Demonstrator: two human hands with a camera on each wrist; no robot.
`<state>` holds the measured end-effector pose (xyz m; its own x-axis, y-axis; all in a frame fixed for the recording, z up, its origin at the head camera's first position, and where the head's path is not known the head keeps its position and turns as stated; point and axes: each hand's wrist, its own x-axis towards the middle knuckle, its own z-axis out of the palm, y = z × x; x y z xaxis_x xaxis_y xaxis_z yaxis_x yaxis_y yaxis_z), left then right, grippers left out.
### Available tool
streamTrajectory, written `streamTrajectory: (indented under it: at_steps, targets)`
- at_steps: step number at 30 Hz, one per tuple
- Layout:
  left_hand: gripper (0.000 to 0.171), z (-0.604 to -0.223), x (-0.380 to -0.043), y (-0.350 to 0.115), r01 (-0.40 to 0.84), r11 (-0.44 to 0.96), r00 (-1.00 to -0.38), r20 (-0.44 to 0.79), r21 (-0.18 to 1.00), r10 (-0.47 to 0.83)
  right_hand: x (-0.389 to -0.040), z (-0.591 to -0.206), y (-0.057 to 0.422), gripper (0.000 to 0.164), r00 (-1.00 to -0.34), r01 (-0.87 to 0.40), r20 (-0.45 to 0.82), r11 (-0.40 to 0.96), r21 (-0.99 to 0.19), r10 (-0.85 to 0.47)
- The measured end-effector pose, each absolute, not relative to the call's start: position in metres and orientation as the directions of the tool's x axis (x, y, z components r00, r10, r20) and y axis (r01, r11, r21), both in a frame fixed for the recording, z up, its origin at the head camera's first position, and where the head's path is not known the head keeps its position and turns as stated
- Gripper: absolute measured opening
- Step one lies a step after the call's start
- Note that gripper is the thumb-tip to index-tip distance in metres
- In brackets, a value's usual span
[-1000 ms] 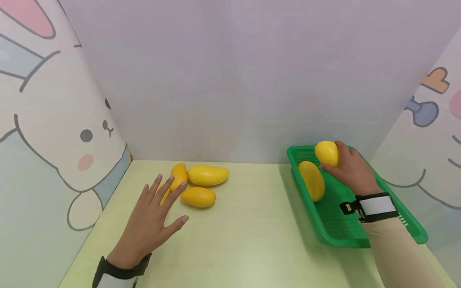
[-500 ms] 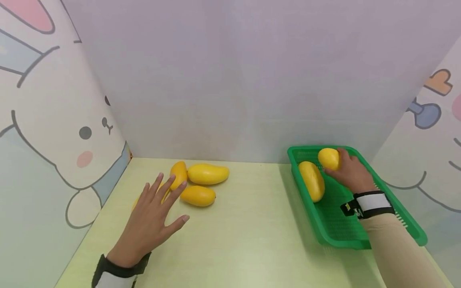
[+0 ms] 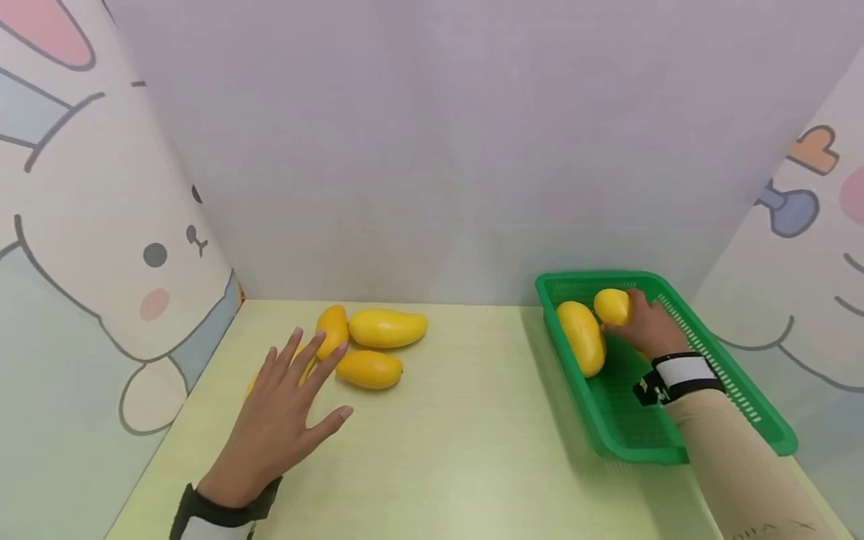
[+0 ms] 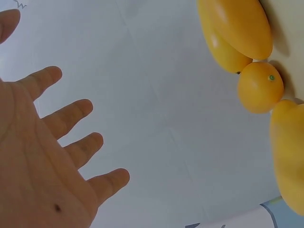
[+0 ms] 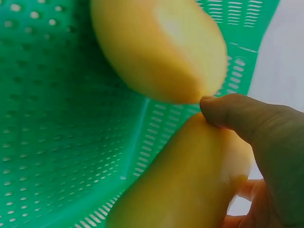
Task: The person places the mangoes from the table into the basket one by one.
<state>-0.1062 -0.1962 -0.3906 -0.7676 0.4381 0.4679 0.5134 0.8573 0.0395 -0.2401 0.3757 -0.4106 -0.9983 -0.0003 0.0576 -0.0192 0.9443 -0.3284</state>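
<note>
In the head view my right hand (image 3: 651, 328) holds a yellow mango (image 3: 612, 307) low inside the green basket (image 3: 574, 394). The right wrist view shows the thumb pressing this mango (image 5: 185, 175) from above, with fingers on its far side. Another mango (image 3: 582, 339) lies along the basket's left wall, close to the held one. My left hand (image 3: 278, 420) hovers over the left of the table, fingers spread and holding nothing. Past its fingertips are a long yellow mango (image 3: 388, 328), an orange-yellow mango (image 3: 369, 369) and an upright-looking one (image 3: 332, 330); another is partly hidden by the hand.
A pale table (image 3: 466, 420) stretches between the mangoes and the basket. Behind it rises a plain light wall (image 3: 432, 187). Side panels with cartoon drawings, one a rabbit (image 3: 101, 262), close in left and right.
My right hand has lowered the mango deeper into the basket, moving slightly down and toward me. The left hand and the table mangoes have stayed about where they were.
</note>
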Motion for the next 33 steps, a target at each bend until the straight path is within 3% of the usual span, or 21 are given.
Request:
streamTrajectory:
  at_steps: [18, 33]
  targets:
    - [0.073, -0.387, -0.103, -0.197, 0.514, 0.856, -0.765, 0.478, 0.051, 0.431, -0.242, -0.421, 0.383, 0.087, -0.999, 0.029, 0.006, 0.95, -0.311, 0.032]
    - [0.073, -0.387, -0.102, -0.197, 0.517, 0.855, -0.756, 0.491, 0.043, 0.432, -0.246, -0.426, 0.383, 0.093, -0.996, 0.031, -0.084, 0.958, -0.284, 0.007]
